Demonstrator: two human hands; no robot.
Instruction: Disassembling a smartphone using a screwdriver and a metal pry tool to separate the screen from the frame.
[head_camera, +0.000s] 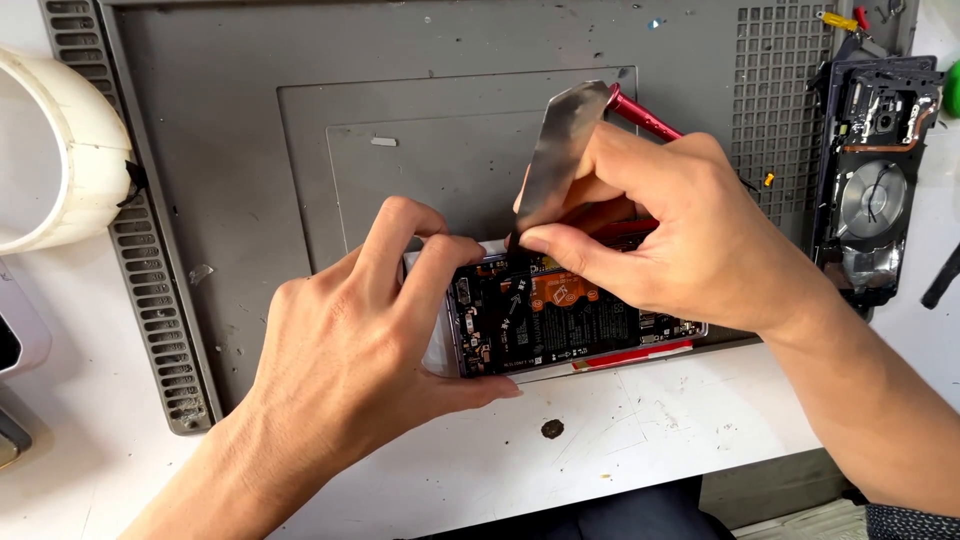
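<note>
At the centre of the frame I see an opened phone (560, 325) lying flat on a grey work mat (240, 160), its back cover off so the insides face up. Its interior is mostly black, with a dark battery label carrying an orange patch, small silvery connectors along the left end, and a red strip along the lower edge. The frame around it is a pale, shiny metal.

My left hand (350, 350) grips the phone's left end, thumb under the lower edge and fingers curled over the upper corner, clamped on it. My right hand (670, 225) comes in from the right and pinches a thin metal pry blade (560, 150) with a red handle, thumb and forefinger closed on it; the blade's lower tip meets the phone's upper edge, and the blade leans up toward the top of the frame.

At the far right lies another dismantled phone body (875, 180) with a round coil showing. A white curved plastic piece (60, 150) sits at the upper left. Below the mat runs a scuffed white table (620, 430).
</note>
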